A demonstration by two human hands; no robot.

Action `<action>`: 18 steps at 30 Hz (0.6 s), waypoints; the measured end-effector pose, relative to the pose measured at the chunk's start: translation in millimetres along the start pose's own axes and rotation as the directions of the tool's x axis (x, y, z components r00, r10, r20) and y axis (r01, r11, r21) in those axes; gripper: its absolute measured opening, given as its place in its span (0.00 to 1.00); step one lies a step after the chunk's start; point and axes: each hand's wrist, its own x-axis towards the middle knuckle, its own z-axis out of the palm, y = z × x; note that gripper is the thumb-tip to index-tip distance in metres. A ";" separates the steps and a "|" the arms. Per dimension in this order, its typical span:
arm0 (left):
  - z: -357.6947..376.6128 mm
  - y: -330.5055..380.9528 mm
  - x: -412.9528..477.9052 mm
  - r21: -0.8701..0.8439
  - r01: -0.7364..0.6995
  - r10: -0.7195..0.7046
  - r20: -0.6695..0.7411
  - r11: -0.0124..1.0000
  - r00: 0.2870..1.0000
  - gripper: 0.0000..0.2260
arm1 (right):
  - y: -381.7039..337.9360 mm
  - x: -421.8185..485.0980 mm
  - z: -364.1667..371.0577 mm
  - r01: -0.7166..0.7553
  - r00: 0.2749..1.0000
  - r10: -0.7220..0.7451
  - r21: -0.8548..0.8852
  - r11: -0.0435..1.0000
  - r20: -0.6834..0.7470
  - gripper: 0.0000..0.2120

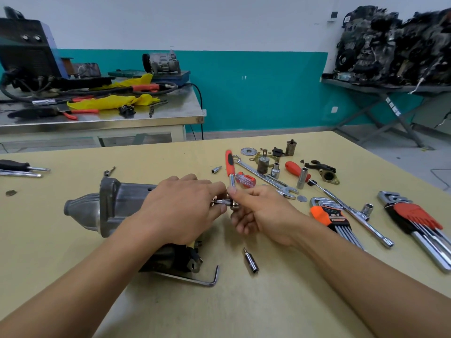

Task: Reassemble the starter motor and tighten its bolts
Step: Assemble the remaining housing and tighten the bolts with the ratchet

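Observation:
The grey starter motor [109, 206] lies on its side on the yellowish table [244, 301], nose to the left. My left hand [185, 208] rests over its rear end and pinches a small chrome socket [220, 202] at the motor's right end. My right hand [263, 213] grips the head of a ratchet wrench [230, 167], whose red handle points up and away. The socket sits between both hands; its joint with the ratchet head is hidden by fingers. The motor's bolts are covered by my left hand.
An L-shaped hex key [210, 280] and a loose socket bit [251, 262] lie near the motor. To the right lie two hex key sets [332, 219] [417, 220], a T-handle wrench [353, 213], a combination spanner [266, 178], screwdrivers, sockets and small motor parts [263, 164].

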 end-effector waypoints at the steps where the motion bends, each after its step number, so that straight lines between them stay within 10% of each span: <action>1: -0.2 0.2 -0.1 -0.006 -0.002 0.002 0.002 1.000 1.000 0.12 | 0.0 0.8 -0.4 -0.006 1.000 0.006 0.008 1.000 0.006 0.14; 7: -1.7 0.4 1.1 0.000 0.017 -0.017 0.021 1.000 1.000 0.14 | 12.4 -3.8 -6.3 0.224 0.972 -0.226 0.028 0.974 0.066 0.14; 14: -1.9 1.1 -0.9 0.004 0.005 -0.005 0.008 1.000 1.000 0.11 | 2.3 3.1 0.6 0.000 1.000 -0.001 0.044 0.999 0.014 0.14; 18: -4.3 1.0 -0.3 -0.004 0.019 -0.019 0.034 1.000 0.999 0.12 | 8.3 1.7 -2.9 0.125 0.990 -0.130 0.091 0.988 0.053 0.10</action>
